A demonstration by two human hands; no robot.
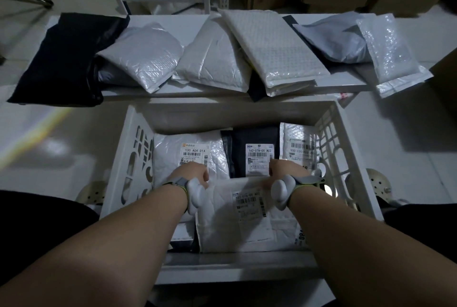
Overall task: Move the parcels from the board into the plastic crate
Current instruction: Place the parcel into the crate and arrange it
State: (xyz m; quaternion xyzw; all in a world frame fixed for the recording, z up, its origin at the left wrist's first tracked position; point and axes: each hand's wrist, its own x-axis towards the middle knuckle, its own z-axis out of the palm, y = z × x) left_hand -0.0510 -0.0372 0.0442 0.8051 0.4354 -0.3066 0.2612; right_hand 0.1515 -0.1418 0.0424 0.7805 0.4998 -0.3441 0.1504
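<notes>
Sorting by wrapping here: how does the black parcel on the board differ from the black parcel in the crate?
The black parcel on the board shows no label; the black parcel in the crate shows a white one. The first overhangs the board's near edge, the second lies flat between white parcels. Both have dark plastic wrapping.

Fingertips hidden under the white parcel (247,220) — grip perhaps pinching; labels blurred

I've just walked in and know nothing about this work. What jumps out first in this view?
Two bare hands, left and right, reach into a white plastic crate at the bottom centre and grip the far edge of a white labelled parcel, which lies on other labelled parcels. Beyond the crate, a row of white, grey and black mailer bags lies across a pale board.
</notes>
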